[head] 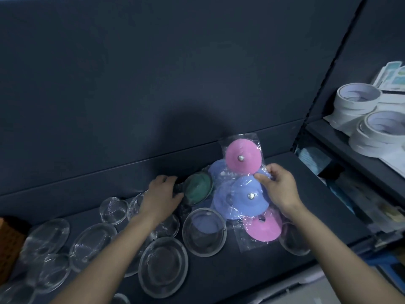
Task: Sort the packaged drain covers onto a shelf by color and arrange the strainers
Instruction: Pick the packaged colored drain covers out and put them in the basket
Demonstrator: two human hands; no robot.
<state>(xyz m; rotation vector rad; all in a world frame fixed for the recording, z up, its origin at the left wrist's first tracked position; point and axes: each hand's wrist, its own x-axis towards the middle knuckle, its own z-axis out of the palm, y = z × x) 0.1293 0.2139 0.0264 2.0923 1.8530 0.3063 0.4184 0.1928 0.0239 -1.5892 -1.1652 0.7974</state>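
Observation:
My right hand [277,185] pinches the clear bag of a pink drain cover [241,157] and holds it upright above the pile. Below it lie several blue drain covers [245,198] in plastic, and a second pink cover [264,227] lies flat in front of them. My left hand [163,194] grips the bag of a dark green drain cover [198,187] at the left of the pile. Several round metal mesh strainers [163,266] lie spread over the dark shelf [328,200], one [203,231] just in front of the blue covers.
The shelf's dark back panel [153,84] rises right behind the pile. An upright post [306,123] divides off a right-hand shelf with white tape rolls [359,99] and packets. An orange-brown object [11,244] sits at the far left edge.

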